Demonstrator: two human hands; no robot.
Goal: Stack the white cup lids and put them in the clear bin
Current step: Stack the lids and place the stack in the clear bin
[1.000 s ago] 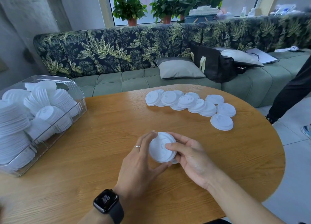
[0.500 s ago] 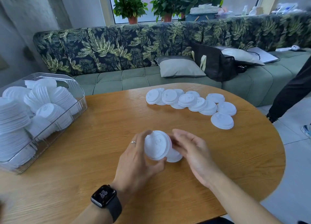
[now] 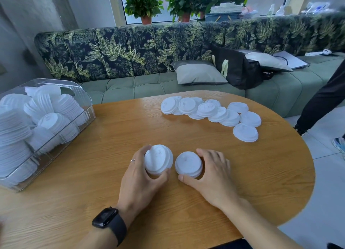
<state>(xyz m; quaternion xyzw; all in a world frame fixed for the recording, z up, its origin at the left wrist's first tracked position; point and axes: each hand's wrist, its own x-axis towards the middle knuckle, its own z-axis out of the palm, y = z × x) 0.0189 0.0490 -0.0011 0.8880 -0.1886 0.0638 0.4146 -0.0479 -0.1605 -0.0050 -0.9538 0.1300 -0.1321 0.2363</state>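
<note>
- Lids first: I see two short stacks of white cup lids, one in each hand, both well to the right of the clear bin (image 3: 85,101) and nearer to me than it is.
- My left hand (image 3: 139,181) grips the tilted stack (image 3: 158,161); its fingers curl over the far side and its thumb hooks round the near edge, so the top lid faces up and toward me.
- My right hand (image 3: 214,175) holds the flat stack (image 3: 188,164), which sits on the wooden table (image 3: 115,136). Its thumb presses the near rim and its fingers wrap the right side.
- The two stacks lie just beside each other, with a narrow gap between them.
- The bin stands at the table's left edge and is packed with stacked lids (image 3: 52,121), some rows upright and some leaning.
- Right of the bin and farther from me, loose lids (image 3: 207,109) lie in an overlapping curved row on the table top.
- I wear a black watch (image 3: 109,220) on the left wrist and a ring (image 3: 132,160) on a left finger.
- Behind the bin runs a leaf-print sofa (image 3: 130,54) with a grey cushion (image 3: 197,73) and a black bag (image 3: 235,69) on the seat.
- Far right of the bin, a dark trouser leg (image 3: 324,99) of another person stands beside the table.
</note>
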